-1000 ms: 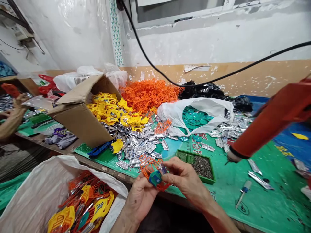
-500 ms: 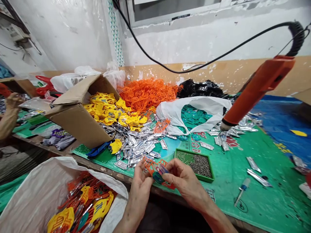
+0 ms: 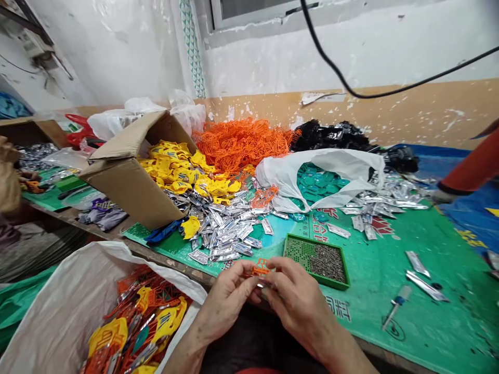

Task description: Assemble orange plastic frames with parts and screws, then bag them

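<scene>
My left hand point(image 3: 230, 298) and my right hand point(image 3: 298, 306) meet at the table's front edge, fingers closed on one small assembly. Of it, an orange plastic lattice piece point(image 3: 260, 269) shows between the fingertips, with a bit of shiny silver beneath it. The fingers hide most of the rest. Just beyond my hands lies a heap of silver metal-looking plates point(image 3: 224, 234). Beside my right hand sits a green tray point(image 3: 286, 249) with a perforated grid and many small screws point(image 3: 329, 262).
Yellow plastic parts point(image 3: 171, 166) spill from a tilted cardboard box point(image 3: 128, 192). Orange lattice parts point(image 3: 245, 140) and a white bag point(image 3: 273, 169) of teal pieces point(image 3: 319, 184) stand behind. A screwdriver point(image 3: 397, 304) lies right; a red power tool point(image 3: 473, 163) hangs there. A sack point(image 3: 50, 322) of assemblies stands left, near a co-worker's arm point(image 3: 10, 182).
My hands have drawn closer together around the assembly, whose teal part is now hidden. The red power tool has shifted toward the right edge as the view turned slightly.
</scene>
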